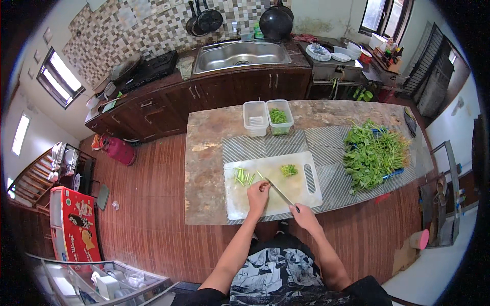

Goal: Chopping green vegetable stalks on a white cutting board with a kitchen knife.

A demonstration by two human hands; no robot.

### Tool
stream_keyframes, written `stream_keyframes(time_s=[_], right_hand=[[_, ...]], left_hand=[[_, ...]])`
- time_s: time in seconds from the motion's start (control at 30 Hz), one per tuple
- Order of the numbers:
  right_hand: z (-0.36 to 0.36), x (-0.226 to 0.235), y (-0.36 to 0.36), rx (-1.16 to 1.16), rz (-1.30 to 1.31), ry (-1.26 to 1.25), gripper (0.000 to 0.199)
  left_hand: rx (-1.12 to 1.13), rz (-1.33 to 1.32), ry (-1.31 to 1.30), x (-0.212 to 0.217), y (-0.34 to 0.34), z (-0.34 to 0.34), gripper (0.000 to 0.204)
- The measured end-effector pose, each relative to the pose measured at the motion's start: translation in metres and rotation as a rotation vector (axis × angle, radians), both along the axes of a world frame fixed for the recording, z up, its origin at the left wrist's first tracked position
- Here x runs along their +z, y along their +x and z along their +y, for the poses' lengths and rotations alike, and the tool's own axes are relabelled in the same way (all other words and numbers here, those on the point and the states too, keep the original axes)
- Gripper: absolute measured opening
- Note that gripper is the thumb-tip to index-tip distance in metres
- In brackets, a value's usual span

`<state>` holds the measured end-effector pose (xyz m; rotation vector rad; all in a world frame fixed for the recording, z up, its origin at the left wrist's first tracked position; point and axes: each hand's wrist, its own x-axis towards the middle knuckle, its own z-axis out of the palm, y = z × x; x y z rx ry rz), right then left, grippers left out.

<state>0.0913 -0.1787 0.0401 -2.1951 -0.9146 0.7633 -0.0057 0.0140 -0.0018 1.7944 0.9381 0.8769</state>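
Two hands work at the table's near edge: right hand (304,214) grips the stiff knife (275,189) by its handle; left hand (258,193) curls, pinning soft, light green stems (244,177).

Both bare forearms reach forward from the lower edge, angled toward each other. The left hand (258,195) lies knuckles up, fingers curled down and tucked under. The right hand (304,215) sits just behind and to its right, closed in a fist-like grip, wrist straight.
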Motion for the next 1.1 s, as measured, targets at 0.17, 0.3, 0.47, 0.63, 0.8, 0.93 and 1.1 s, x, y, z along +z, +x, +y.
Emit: stream_keyframes(time_s=[0.17, 0.3, 0.47, 0.63, 0.8, 0.93, 1.1], right_hand=[[-0.002, -0.001, -0.011, -0.050, -0.046, -0.026, 0.043], [-0.002, 0.005, -0.017, -0.087, -0.069, -0.077, 0.043], [-0.003, 0.002, -0.019, -0.063, -0.113, -0.071, 0.042], [-0.001, 0.004, -0.027, -0.052, -0.189, -0.055, 0.040], [0.006, 0.011, -0.046, -0.102, -0.220, -0.188, 0.039], [0.011, 0.008, -0.060, -0.113, -0.215, -0.227, 0.039], [0.013, 0.004, -0.060, -0.110, -0.214, -0.229, 0.040]], left_hand=[[-0.002, 0.000, -0.041, -0.004, 0.001, 0.000, 0.018], [0.007, 0.022, 0.034, -0.001, 0.002, -0.004, 0.017], [0.012, 0.010, 0.110, -0.006, 0.002, -0.003, 0.016], [-0.016, -0.018, 0.038, -0.005, -0.002, 0.003, 0.018], [0.008, 0.099, 0.005, 0.001, -0.001, 0.004, 0.015], [0.009, 0.085, -0.033, 0.002, 0.001, 0.003, 0.013], [0.011, 0.064, 0.028, 0.001, 0.002, 0.004, 0.013]])
